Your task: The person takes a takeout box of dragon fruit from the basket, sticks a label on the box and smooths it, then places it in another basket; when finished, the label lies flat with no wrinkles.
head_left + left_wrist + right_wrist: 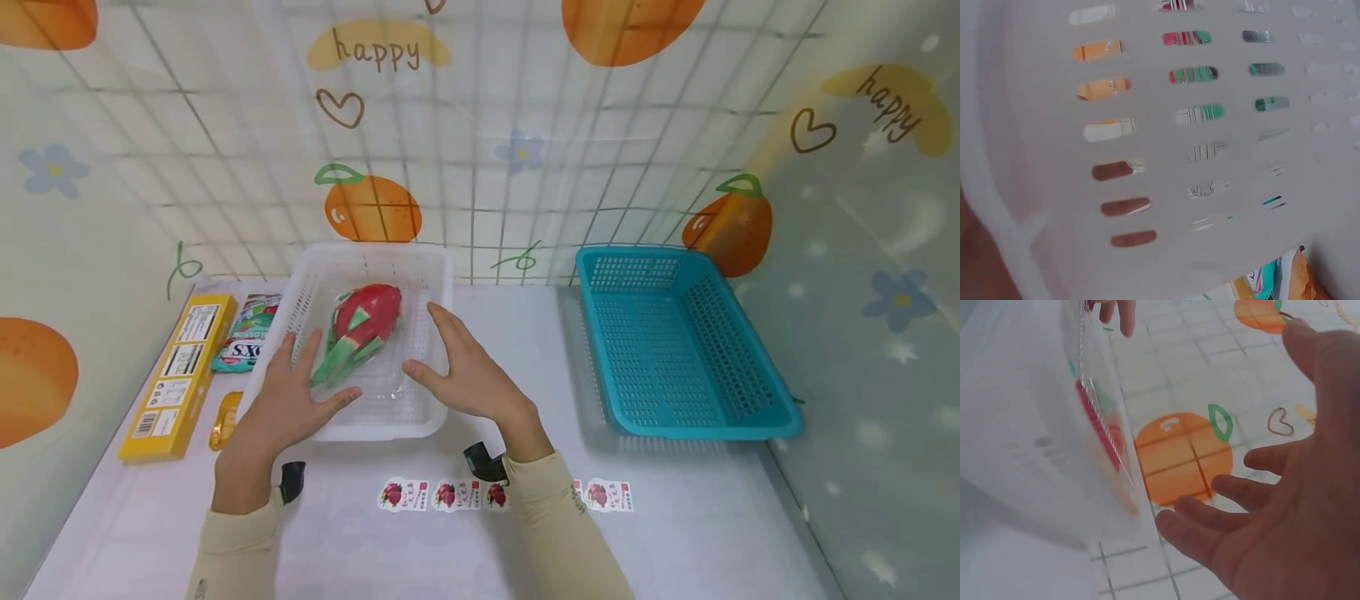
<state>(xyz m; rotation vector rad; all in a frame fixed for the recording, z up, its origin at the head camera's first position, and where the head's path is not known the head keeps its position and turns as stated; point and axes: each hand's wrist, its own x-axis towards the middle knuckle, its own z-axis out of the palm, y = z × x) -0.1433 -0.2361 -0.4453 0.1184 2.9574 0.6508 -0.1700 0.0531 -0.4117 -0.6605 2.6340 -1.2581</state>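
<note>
A white slotted basket (pixel 435 287) stands on the table. In it lies a red and green dragon fruit (pixel 360 327) inside a clear plastic box (pixel 390 379). My left hand (pixel 288 400) is spread at the basket's left front, fingers straight, over the rim and beside the fruit. My right hand (pixel 465 371) is spread at the basket's right front, palm facing the fruit, fingers straight. Neither hand holds anything. The left wrist view is filled by the basket wall (pixel 1210 156). In the right wrist view my open right hand (pixel 1285 506) is beside the basket's side (pixel 1035 444).
A teal basket (pixel 675 342) stands to the right. A yellow box (pixel 180 375), a snack packet (pixel 243 333) and a small orange packet (pixel 225 421) lie to the left. Several fruit stickers (pixel 427 495) sit near the front. Patterned walls close in the back and sides.
</note>
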